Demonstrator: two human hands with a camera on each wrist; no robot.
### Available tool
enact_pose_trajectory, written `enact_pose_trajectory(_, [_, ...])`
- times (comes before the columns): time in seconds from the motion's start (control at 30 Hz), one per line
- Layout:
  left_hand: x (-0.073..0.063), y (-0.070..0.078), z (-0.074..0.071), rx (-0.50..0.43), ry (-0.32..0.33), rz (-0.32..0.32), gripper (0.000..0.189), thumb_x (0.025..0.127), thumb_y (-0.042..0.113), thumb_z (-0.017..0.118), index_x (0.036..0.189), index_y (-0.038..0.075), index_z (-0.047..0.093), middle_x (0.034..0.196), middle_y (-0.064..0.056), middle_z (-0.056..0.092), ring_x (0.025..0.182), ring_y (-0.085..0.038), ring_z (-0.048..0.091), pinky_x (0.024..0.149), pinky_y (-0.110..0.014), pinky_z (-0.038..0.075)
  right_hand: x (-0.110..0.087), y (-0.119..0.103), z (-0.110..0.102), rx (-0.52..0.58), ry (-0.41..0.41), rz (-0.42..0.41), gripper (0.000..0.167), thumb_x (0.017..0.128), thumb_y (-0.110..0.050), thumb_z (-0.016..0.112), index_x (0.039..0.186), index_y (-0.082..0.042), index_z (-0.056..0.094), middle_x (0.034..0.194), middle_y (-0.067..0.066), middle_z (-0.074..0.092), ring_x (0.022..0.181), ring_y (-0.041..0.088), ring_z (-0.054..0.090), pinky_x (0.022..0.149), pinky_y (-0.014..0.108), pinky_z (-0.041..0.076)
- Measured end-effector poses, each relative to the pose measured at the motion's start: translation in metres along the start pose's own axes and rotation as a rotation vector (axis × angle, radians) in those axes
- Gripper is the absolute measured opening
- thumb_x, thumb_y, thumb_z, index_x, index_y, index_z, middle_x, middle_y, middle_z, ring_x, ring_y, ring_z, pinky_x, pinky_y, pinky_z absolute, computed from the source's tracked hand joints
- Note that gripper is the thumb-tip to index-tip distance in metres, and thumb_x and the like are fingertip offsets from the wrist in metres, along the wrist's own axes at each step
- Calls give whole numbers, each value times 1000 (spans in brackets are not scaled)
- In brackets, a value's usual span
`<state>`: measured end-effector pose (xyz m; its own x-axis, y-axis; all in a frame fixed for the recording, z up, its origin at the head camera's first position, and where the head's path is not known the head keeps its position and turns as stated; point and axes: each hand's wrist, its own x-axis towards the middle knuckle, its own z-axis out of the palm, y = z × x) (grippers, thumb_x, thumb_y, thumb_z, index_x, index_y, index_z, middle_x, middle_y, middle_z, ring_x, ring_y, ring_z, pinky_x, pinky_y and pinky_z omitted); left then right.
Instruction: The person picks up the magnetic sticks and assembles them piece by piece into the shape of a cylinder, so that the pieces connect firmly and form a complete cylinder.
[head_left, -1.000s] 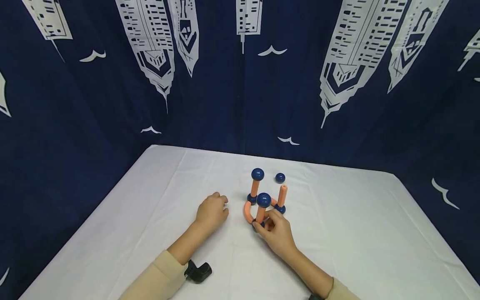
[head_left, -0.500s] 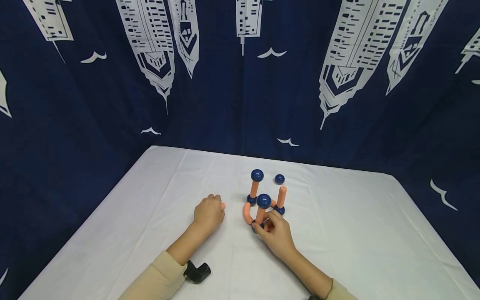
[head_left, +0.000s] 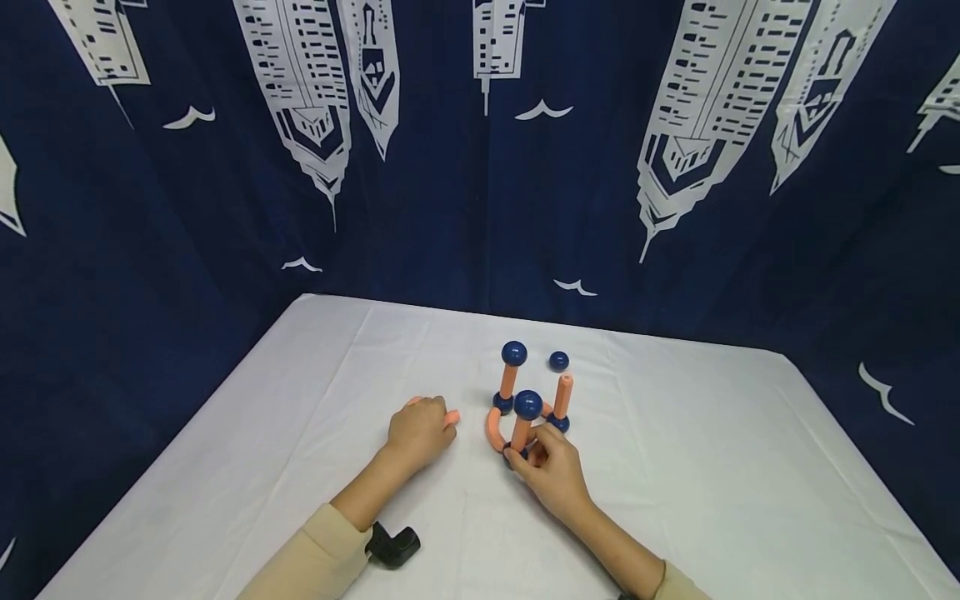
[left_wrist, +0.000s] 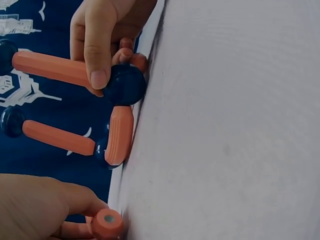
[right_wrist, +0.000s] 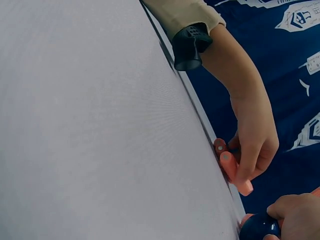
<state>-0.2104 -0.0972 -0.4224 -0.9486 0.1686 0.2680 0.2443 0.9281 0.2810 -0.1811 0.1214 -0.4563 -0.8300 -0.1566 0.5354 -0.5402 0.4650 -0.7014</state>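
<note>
My left hand [head_left: 418,429] is curled over an orange magnetic stick [head_left: 452,417], low over the white table. In the right wrist view, my left thumb presses this orange stick [right_wrist: 235,170], and a second orange end with a metal tip shows behind it. My right hand [head_left: 555,471] pinches the base of a magnetic stick-and-ball structure, at the lower blue ball [left_wrist: 125,85] of the front post. Curved orange sticks [head_left: 493,429] join the base balls. Two upright posts carry blue top balls [head_left: 528,405]; the right-hand orange post [head_left: 564,396] has a bare top.
A loose blue ball [head_left: 558,361] lies behind the structure. The white-covered table [head_left: 712,467] reaches back to a dark blue curtain [head_left: 450,208] with a white building print. A black wrist device [head_left: 393,546] sits at my left cuff.
My left hand has closed over the orange stick, whose ends now show past the fingers. My right hand keeps its hold on the structure's base.
</note>
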Motion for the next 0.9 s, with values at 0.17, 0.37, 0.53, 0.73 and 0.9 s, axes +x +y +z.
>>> enact_pose_trajectory(0.17, [0, 2, -2, -147, -46, -1, 25, 89, 19, 66, 72, 9, 51, 49, 6, 47, 47, -14, 49, 69, -37, 49, 1, 0, 1, -5, 2, -8, 21, 74, -5, 83, 81, -9, 64, 73, -1, 49, 58, 6, 46, 49, 17, 38])
enact_pose_trajectory(0.37, [3, 3, -7, -385, -168, -112, 23, 88, 25, 71, 91, 5, 59, 57, 9, 58, 59, -10, 54, 59, -31, 45, 0, 1, 0, -13, 5, 4, 21, 74, -5, 83, 81, -9, 64, 73, -2, 49, 58, 4, 45, 49, 18, 38])
enact_pose_trajectory(0.53, [6, 4, -10, -552, -208, -165, 27, 88, 26, 71, 98, 4, 59, 64, 6, 63, 59, -10, 58, 58, -29, 44, -1, 0, 0, -13, 6, 10, 21, 74, -5, 83, 81, -9, 64, 72, -1, 49, 58, 5, 45, 49, 18, 38])
enact_pose_trajectory(0.73, [10, 8, -21, -682, -261, -161, 27, 90, 24, 70, 102, 2, 59, 63, 3, 65, 58, -13, 62, 56, -28, 44, -1, 0, 1, -9, -11, 18, 20, 74, -4, 82, 81, -9, 64, 74, -2, 49, 58, 5, 46, 49, 18, 38])
enact_pose_trajectory(0.9, [23, 21, -41, -704, -255, -138, 31, 90, 24, 71, 106, 1, 59, 67, 0, 65, 64, -20, 66, 58, -29, 47, 2, 0, 1, -10, 2, -4, 21, 74, -3, 82, 81, -8, 64, 73, -1, 49, 58, 6, 46, 49, 18, 39])
